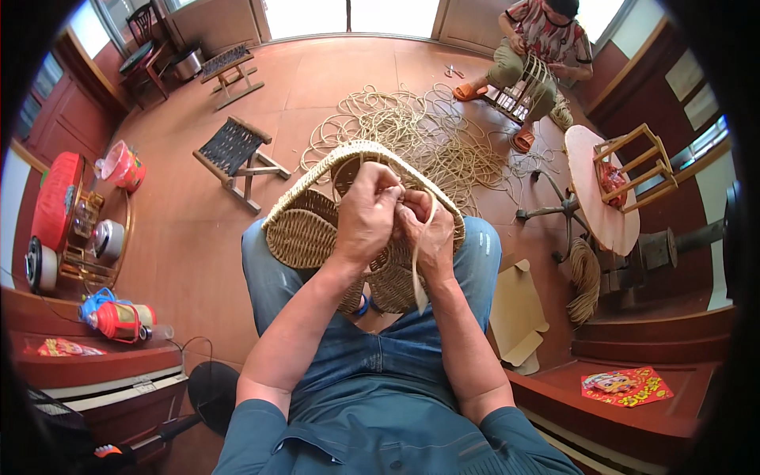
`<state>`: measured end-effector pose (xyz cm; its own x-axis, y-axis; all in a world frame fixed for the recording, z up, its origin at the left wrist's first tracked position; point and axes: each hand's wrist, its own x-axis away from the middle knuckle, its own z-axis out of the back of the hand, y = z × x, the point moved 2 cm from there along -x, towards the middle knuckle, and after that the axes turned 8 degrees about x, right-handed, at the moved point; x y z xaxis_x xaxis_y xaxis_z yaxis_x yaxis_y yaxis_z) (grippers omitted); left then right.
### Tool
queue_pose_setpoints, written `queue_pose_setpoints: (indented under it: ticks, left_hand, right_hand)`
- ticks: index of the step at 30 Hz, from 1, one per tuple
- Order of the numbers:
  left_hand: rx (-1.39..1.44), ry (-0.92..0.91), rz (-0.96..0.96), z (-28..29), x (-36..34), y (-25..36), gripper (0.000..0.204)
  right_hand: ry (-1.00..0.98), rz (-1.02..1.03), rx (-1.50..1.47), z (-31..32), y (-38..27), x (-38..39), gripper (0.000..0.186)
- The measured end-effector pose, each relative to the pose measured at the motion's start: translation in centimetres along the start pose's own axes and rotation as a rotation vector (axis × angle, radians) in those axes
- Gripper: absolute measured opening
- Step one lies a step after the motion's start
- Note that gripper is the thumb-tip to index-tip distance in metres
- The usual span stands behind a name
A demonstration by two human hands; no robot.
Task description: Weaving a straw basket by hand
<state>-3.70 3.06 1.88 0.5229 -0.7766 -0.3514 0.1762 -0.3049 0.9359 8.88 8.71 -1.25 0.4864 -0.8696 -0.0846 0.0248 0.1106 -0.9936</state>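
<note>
On my lap rests a tan woven basket (pixel 302 236) with a thick braided rim and rounded, petal-shaped panels. My left hand (pixel 368 212) is closed in a pinch at the basket's inner side, below the far rim. Right beside it, my right hand (pixel 427 237) is closed too, its fingertips meeting those of the left. Both pinch a pale weaving strand (pixel 419 277), which loops over the right hand and hangs down past its wrist. The exact point where the strand meets the weave is hidden behind my fingers.
Loose cord (pixel 396 127) lies tangled on the floor ahead. A stool with a black woven seat (pixel 231 147) stands to the left. At the far right a person (pixel 546 47) sits working on a slatted frame. A round pink table (pixel 598 190) holds a small wooden stool.
</note>
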Motion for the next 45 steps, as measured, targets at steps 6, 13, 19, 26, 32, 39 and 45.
queue_pose_setpoints:
  ticks: [6, 13, 19, 26, 32, 39, 45]
  left_hand:
    - [0.544, -0.019, 0.438, 4.3, 2.7, 0.2, 0.020]
    - [0.372, -0.015, 0.279, 6.5, 2.6, 0.6, 0.032]
    - [0.336, 0.029, 0.286, 9.4, 2.1, 0.5, 0.019]
    - [0.111, 0.099, 0.090, 9.1, -1.6, 2.6, 0.015]
    - [0.136, 0.015, 0.084, 5.8, -4.9, 3.6, 0.015]
    - [-0.427, 0.028, -0.226, 5.9, -2.8, 3.7, 0.011]
    - [-0.795, -0.078, -0.203, 3.9, 0.6, 2.1, 0.019]
  right_hand:
    - [0.055, -0.055, 0.030, -0.4, -0.6, 0.3, 0.028]
    - [0.272, 0.493, 0.579, -1.7, -2.6, 2.0, 0.031]
    - [0.161, 0.665, 0.738, -2.7, -2.6, 2.0, 0.032]
    - [0.066, 0.666, 0.916, -3.4, -2.3, 3.0, 0.053]
    - [-0.010, 0.584, 1.032, -4.0, -2.8, 3.2, 0.072]
    - [-0.058, 0.490, 0.858, -4.2, -3.2, 2.2, 0.060]
    - [-0.067, 0.453, 0.809, -4.2, -2.8, 1.9, 0.050]
